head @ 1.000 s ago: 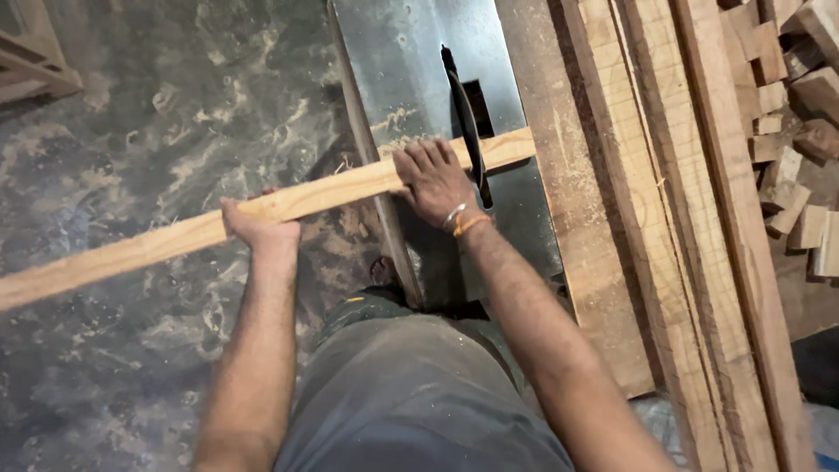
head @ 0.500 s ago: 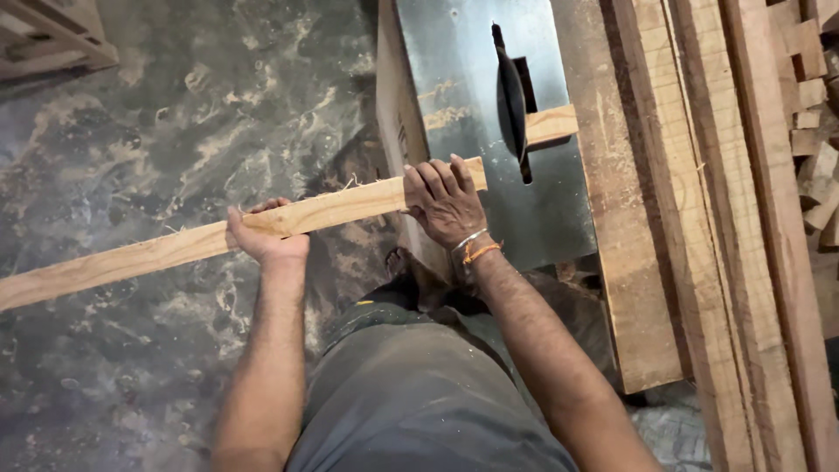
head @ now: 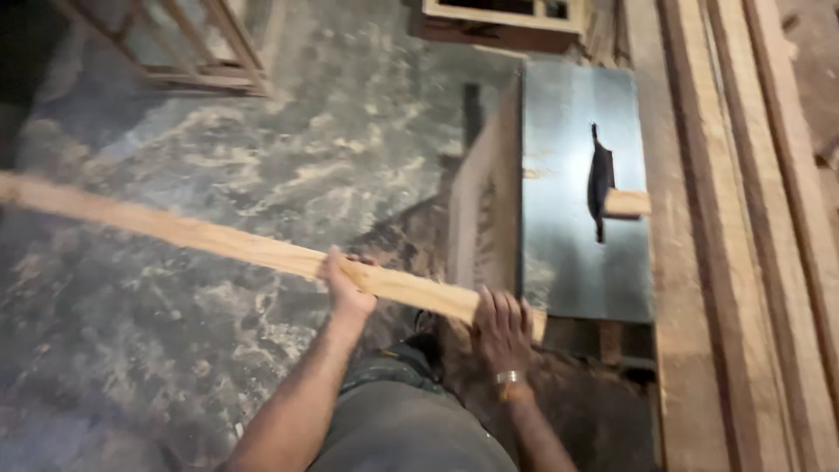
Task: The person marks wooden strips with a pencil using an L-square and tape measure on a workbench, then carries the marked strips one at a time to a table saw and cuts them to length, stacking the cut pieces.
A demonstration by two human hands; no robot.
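Note:
A long pale wooden strip (head: 218, 240) runs from the far left to in front of me, tilted down to the right. My left hand (head: 345, 284) grips it near its middle. My right hand (head: 502, 328) holds its near end, just off the front edge of the metal saw table (head: 559, 218). The dark saw blade (head: 599, 179) stands up from the table's slot. A short cut-off piece of wood (head: 627, 203) lies on the table against the blade's right side.
Long wooden planks (head: 743, 218) lie stacked to the right of the saw table. A wooden frame (head: 205, 52) stands at the top left and a wooden box (head: 498, 17) at the top. The floor (head: 175, 350) is mottled grey stone.
The strip has come back off the blade toward me, leaving a short cut-off piece on the table. Both hands moved with it, and the view shifted so the table sits farther away.

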